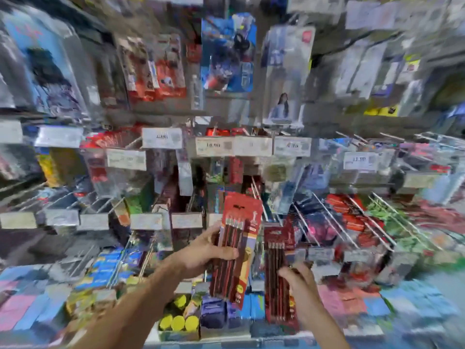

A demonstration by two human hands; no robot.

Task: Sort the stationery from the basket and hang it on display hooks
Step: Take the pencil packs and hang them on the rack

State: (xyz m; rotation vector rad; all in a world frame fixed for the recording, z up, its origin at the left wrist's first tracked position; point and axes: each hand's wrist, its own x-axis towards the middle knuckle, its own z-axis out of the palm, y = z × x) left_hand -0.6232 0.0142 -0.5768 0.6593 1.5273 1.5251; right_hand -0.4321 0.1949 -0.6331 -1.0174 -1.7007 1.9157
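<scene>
In curled left hand [210, 250], red carded pencil pack [241, 222] gripped; second red pencil pack [275, 255] held by right hand [299, 280]. Hang hole to be aligned with wire hook [257, 195] above fingers.

The one view comes from a wide-angle camera worn on the person's head. It faces forward and slightly down at a shop wall of display hooks [324, 210] and price labels [215, 146], which fills the frame edge to edge. It stands close: both forearms enter from the bottom edge. The left hand [208, 250], gripping a pencil pack [241, 230], and the right hand [299, 280], pinching a second pencil pack [275, 258], sit at lower centre. A box of yellow-capped tubes [176, 335] at the bottom is seen from above. Lines bow toward the corners, and blur smears the whole picture.
</scene>
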